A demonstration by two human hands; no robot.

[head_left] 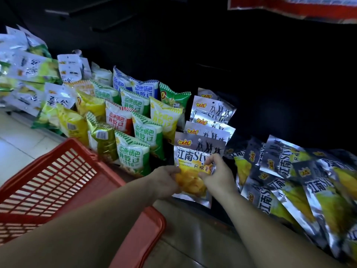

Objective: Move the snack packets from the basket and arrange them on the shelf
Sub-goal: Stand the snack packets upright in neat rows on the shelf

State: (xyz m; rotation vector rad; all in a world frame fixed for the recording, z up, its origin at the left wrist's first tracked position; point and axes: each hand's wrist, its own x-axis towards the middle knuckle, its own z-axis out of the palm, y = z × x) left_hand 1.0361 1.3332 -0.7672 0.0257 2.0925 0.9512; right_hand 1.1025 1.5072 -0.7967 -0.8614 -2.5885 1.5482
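A silver snack packet (195, 151) with yellow chips printed on it stands upright at the front of a row of matching silver packets (211, 111) on the low dark shelf (222, 211). My left hand (167, 179) grips its lower left side. My right hand (217, 174) pinches its right side. The red plastic basket (63, 171) sits on the floor at the lower left, partly hidden by my left forearm; no packets show inside it.
Green, yellow, blue and red chip bags (135, 120) stand in rows left of the silver row. A loose pile of silver packets (301, 182) lies to the right on the shelf. More white and green bags (29, 74) fill the far left. Pale tiled floor (17, 140) lies beside the basket.
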